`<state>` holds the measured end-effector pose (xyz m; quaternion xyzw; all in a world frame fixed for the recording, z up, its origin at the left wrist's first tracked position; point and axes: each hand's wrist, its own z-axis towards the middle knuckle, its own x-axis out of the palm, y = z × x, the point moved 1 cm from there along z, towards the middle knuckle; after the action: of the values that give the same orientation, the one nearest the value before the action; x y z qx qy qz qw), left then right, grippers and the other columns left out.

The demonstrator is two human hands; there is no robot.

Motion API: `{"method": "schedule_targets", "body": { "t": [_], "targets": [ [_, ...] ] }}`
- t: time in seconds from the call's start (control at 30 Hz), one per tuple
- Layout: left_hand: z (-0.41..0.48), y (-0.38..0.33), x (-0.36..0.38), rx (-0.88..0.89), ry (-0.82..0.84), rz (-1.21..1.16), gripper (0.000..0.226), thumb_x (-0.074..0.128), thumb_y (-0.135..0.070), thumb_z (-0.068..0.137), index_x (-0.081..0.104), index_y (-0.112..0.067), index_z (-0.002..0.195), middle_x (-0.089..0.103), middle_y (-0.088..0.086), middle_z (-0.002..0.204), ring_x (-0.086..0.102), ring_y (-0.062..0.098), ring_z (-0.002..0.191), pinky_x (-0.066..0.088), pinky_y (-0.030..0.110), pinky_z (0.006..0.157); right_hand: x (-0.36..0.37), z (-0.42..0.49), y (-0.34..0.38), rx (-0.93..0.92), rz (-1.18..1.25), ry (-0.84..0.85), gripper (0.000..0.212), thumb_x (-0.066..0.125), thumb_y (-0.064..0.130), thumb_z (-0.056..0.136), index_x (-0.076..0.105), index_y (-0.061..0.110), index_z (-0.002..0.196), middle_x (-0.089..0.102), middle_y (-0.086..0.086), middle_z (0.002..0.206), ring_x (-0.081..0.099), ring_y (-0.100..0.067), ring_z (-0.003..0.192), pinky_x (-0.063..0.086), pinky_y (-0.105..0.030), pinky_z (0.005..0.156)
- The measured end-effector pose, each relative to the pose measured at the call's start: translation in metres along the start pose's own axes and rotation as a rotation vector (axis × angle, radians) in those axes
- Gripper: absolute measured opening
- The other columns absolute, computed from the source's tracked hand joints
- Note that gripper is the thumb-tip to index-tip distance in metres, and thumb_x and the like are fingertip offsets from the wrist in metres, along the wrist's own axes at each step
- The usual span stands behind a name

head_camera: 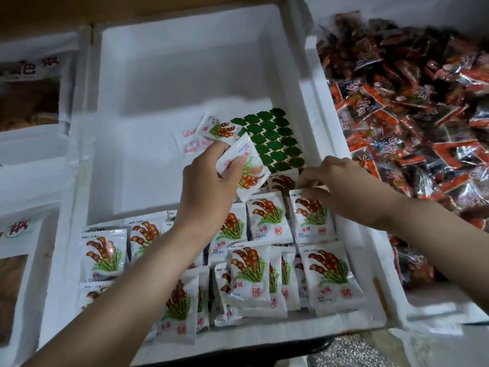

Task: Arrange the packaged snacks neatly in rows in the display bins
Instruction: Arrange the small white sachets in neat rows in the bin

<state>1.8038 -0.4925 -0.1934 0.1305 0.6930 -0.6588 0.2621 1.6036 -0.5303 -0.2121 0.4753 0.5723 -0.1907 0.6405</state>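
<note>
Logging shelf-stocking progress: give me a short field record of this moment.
bin: white foam bin
rows: tamarind packets lined along its near end
left hand: holds one loose packet above them
right hand: pinches top edge of a back-row packet
also inside: green sticker sheet, beyond the rows
right bin: heap of red packets

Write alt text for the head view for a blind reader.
The left hand holds a white snack packet printed with brown pods above a white foam bin, while the right hand pinches the top of a matching packet in the near rows.
</note>
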Motion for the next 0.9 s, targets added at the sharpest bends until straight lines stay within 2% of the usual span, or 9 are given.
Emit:
{"method": "schedule_targets", "body": {
  "t": [0.1, 0.2, 0.27, 0.33, 0.43, 0.5, 0.6, 0.73, 0.9],
  "targets": [
    [-0.006, -0.003, 0.0, -0.01, 0.022, -0.016, 0.013, 0.053, -0.026, 0.095, 0.055, -0.025, 0.108, 0.064, -0.008, 0.107, 0.064, 0.009, 0.07, 0.045, 0.007, 0.053, 0.005, -0.002, 0.001, -0.044, -0.147, 0.019, 0.027, 0.044, 0.034, 0.097, 0.056, 0.028, 0.12, 0.058, 0.002, 0.115, 0.046, -0.014, 0.111, 0.029, -0.031, 0.101],
    [-0.013, -0.007, 0.0, -0.034, 0.063, -0.053, 0.009, 0.054, -0.026, 0.094, 0.052, -0.031, 0.102, 0.059, -0.022, 0.096, 0.064, 0.007, 0.063, 0.043, 0.005, 0.054, 0.007, -0.005, 0.002, -0.057, -0.194, -0.024, 0.034, 0.041, 0.031, 0.096, 0.051, 0.023, 0.127, 0.056, 0.003, 0.123, 0.046, -0.016, 0.115, 0.034, -0.035, 0.102],
    [-0.017, -0.011, -0.001, -0.036, 0.104, -0.084, 0.011, 0.056, -0.026, 0.093, 0.051, -0.036, 0.096, 0.053, -0.033, 0.089, 0.064, 0.007, 0.056, 0.044, 0.006, 0.054, 0.002, -0.009, 0.01, -0.026, 0.101, -0.104, 0.033, 0.044, 0.032, 0.094, 0.052, 0.021, 0.124, 0.059, 0.005, 0.118, 0.053, -0.013, 0.109, 0.044, -0.029, 0.096],
    [-0.02, -0.013, -0.001, -0.024, 0.153, -0.117, 0.006, 0.059, -0.024, 0.091, 0.057, -0.025, 0.097, 0.063, -0.022, 0.09, 0.064, 0.009, 0.052, 0.046, 0.011, 0.051, -0.003, -0.016, 0.028, 0.03, 0.491, -0.077, 0.038, 0.045, 0.045, 0.086, 0.05, 0.025, 0.117, 0.062, 0.012, 0.108, 0.06, -0.005, 0.099, 0.049, -0.018, 0.087],
    [-0.03, -0.017, 0.0, -0.01, 0.219, -0.174, 0.01, 0.061, -0.02, 0.089, 0.06, -0.013, 0.097, 0.068, -0.007, 0.09, 0.061, 0.01, 0.048, 0.049, 0.02, 0.048, -0.001, -0.022, 0.048, 0.048, 0.684, -0.003, 0.054, 0.049, 0.054, 0.074, 0.056, 0.013, 0.109, 0.068, 0.0, 0.098, 0.066, -0.016, 0.088, 0.055, -0.039, 0.08],
    [-0.039, -0.018, 0.002, -0.011, 0.252, -0.161, 0.008, 0.058, -0.023, 0.091, 0.057, -0.017, 0.096, 0.066, -0.01, 0.094, 0.063, 0.011, 0.056, 0.054, 0.024, 0.055, 0.002, -0.028, 0.054, 0.07, 0.693, -0.003, 0.04, 0.057, 0.045, 0.079, 0.06, 0.016, 0.107, 0.069, 0.002, 0.092, 0.067, -0.016, 0.084, 0.054, -0.044, 0.078],
    [-0.057, -0.007, -0.002, -0.037, 0.237, 0.044, 0.009, 0.047, -0.031, 0.095, 0.048, -0.029, 0.104, 0.057, -0.018, 0.099, 0.059, -0.003, 0.08, 0.047, 0.008, 0.064, 0.01, -0.04, 0.051, 0.214, 0.617, 0.014, 0.02, 0.059, 0.034, 0.087, 0.06, 0.02, 0.1, 0.069, 0.006, 0.088, 0.065, -0.009, 0.077, 0.054, -0.036, 0.073],
    [-0.085, 0.01, -0.01, -0.057, 0.332, 0.384, 0.034, 0.044, -0.034, 0.097, 0.038, -0.024, 0.128, 0.046, -0.008, 0.123, 0.048, -0.002, 0.089, 0.036, 0.012, 0.076, 0.027, -0.061, 0.055, 0.373, 0.496, 0.16, 0.018, 0.053, 0.037, 0.092, 0.051, 0.02, 0.085, 0.061, 0.004, 0.072, 0.055, 0.0, 0.049, 0.041, -0.014, 0.043],
    [-0.107, 0.015, -0.007, -0.078, 0.38, 0.59, 0.062, 0.046, -0.042, 0.096, 0.017, -0.017, 0.145, 0.026, 0.0, 0.141, 0.03, 0.012, 0.125, 0.026, 0.017, 0.1, 0.039, -0.075, 0.063, 0.43, 0.589, 0.146, 0.021, 0.054, 0.032, 0.093, 0.046, 0.018, 0.078, 0.049, 0.007, 0.058, 0.044, 0.006, 0.036, 0.032, -0.013, 0.039]
  ]
}}
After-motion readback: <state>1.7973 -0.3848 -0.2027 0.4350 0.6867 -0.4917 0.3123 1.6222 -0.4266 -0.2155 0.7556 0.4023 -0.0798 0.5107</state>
